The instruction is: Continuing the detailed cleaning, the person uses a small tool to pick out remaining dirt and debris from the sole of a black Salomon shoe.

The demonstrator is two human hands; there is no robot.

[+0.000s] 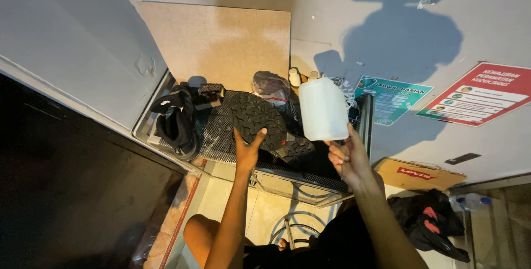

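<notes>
Your left hand [247, 148] gripped the black shoe [264, 126] sole-up over the mesh tray [221, 136], thumb spread to steady it, while your right hand [348, 157] clasped the white jug [322, 108] just beside it, tilted shoeward.

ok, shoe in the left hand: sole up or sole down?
Sole up. The black shoe shows its lugged tread to the camera, tilted on the mesh rack, with the left hand gripping its edge.
</notes>
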